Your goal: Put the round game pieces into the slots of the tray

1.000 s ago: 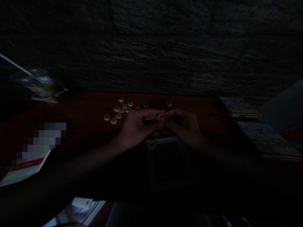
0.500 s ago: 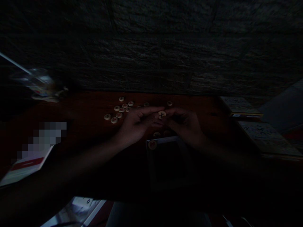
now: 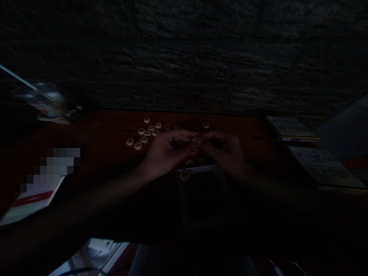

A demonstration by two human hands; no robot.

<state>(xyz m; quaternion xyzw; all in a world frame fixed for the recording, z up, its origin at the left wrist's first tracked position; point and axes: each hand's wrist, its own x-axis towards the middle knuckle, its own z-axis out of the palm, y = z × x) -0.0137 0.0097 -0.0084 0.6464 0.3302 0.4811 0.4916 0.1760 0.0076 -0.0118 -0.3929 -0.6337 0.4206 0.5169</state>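
My left hand (image 3: pixel 169 147) and my right hand (image 3: pixel 222 149) meet above the table, fingertips pinched together on one Chinese chess piece (image 3: pixel 195 139). Fingers cover most of it, so its character cannot be read. Left of my left hand lie several round chess pieces (image 3: pixel 147 133) with red or dark characters. Just below my fingers, another piece (image 3: pixel 189 163) rests near the dark open box (image 3: pixel 180 191). On that box's far left corner sits a piece with a red character (image 3: pixel 184 175).
A plastic cup with a straw (image 3: pixel 48 99) stands at the left. A white paper item with a red band (image 3: pixel 34 199) lies nearer. Two flat boxes (image 3: pixel 293 128) (image 3: pixel 324 166) are at the right. A stone-textured wall (image 3: pixel 192 69) runs behind the wooden table (image 3: pixel 103 126).
The piece between my hands showed its dark character face before; now my fingers cover it and it looks turned. My hands have hardly moved otherwise.
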